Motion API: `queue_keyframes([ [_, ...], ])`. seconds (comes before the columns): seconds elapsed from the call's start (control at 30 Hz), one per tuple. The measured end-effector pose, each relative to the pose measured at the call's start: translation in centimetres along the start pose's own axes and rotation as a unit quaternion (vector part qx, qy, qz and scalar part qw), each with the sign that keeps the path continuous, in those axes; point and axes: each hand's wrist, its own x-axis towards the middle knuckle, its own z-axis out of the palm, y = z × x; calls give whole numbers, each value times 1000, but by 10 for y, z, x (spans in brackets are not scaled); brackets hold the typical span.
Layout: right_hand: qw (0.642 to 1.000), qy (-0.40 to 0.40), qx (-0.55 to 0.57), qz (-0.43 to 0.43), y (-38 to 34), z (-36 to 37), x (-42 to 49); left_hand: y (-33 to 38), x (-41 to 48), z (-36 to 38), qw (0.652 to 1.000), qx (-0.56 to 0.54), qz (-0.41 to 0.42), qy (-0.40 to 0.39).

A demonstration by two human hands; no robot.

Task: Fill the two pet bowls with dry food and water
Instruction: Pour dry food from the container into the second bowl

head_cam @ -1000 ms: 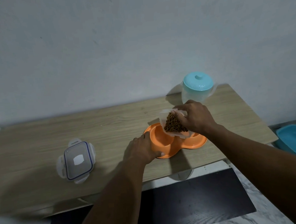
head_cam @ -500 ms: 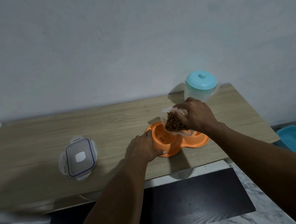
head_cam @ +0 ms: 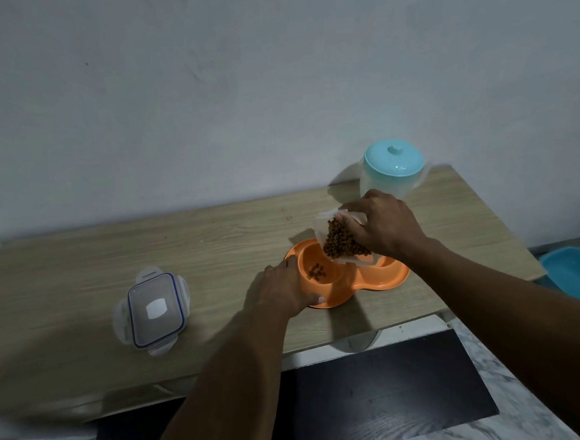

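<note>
A person's right hand (head_cam: 383, 228) grips a clear plastic container (head_cam: 343, 242) from above, fingers wrapped over its far edge and closed on it, tipping it steeply so that its open mouth points down and toward the person's left. The container is loaded with brown dry food (head_cam: 341, 242), heaped against the lowered side. Directly under that mouth sits an orange double pet bowl (head_cam: 351, 282), a single piece with two round wells side by side; its long axis runs from the person's left, nearer them, to the right and slightly farther away. The left well (head_cam: 319, 269), just below the tipped container, holds a small cluster of brown pieces (head_cam: 316, 272) on its floor. The right well (head_cam: 386, 268) is mostly hidden behind the container and the right wrist, so its contents cannot be told. The left hand (head_cam: 281, 289) rests on the left end of the bowl, fingers curled around the rim and thumb at the near edge, pressing on it. The bowl stands on a light wooden table (head_cam: 215, 245). Beyond the right hand, almost touching its knuckles in this view, stands a translucent pitcher (head_cam: 393, 174) with a light blue lid (head_cam: 393, 157) on it; what is inside cannot be made out. Well to the left of the left hand lies a clear snap-on lid (head_cam: 154, 310) with a blue seal, flat on the table.
</note>
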Motion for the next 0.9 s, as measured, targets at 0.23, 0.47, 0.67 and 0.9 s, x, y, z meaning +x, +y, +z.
queue_keyframes([
  [0.23, 1000, -1, -3, 10, 3, 1, -1, -1, -2, -1, 1000, 13, 0, -3],
  [0.47, 1000, -2, -13, 3, 1, 0, 0, 0, -1, -1, 1000, 5, 3, -1],
  [0.67, 1000, -3, -16, -3, 2, 1, 0, 0, -1, -1, 1000, 1, 2, -4],
  [0.9, 1000, -3, -16, -10, 0, 2, 0, 3, -2, -4, 1000, -1, 3, 0],
])
